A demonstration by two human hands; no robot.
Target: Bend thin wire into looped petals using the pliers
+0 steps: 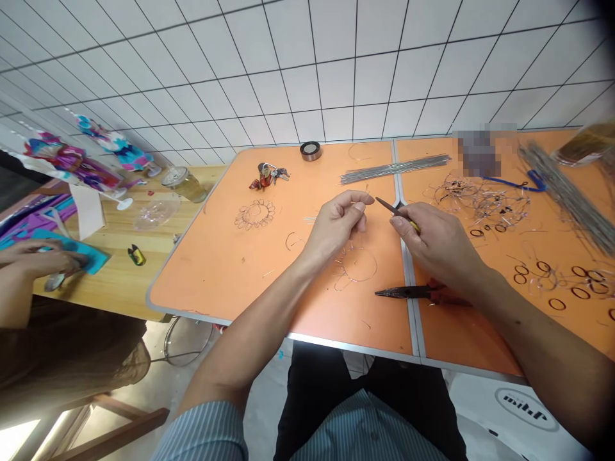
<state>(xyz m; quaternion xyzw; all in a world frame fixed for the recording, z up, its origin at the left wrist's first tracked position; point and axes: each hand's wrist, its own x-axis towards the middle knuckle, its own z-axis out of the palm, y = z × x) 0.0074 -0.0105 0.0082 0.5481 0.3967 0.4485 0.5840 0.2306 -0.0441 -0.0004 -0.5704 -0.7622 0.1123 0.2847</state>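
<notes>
My left hand (pixel 342 218) is over the orange table with thumb and fingertips pinched together; whatever is between them is too fine to make out. My right hand (pixel 430 237) grips slim pliers (pixel 388 206) with dark pointed jaws and a bit of yellow handle. Their tip points at the left fingertips, a small gap apart. Below my left hand is a thin wire ring with loops (pixel 356 264), partly covered by the hand. Red-handled pliers (pixel 406 292) rest under my right wrist. A looped wire flower shape (pixel 254 214) lies further left.
Straight wires (pixel 396 169), a tape roll (pixel 310 151) and keys (pixel 271 174) lie toward the tiled wall. Tangled wire (pixel 500 202), dark rings (pixel 557 304) and a wire bundle (pixel 576 198) are at right. Another person's hand (pixel 52 256) works at the wooden table (pixel 158 294).
</notes>
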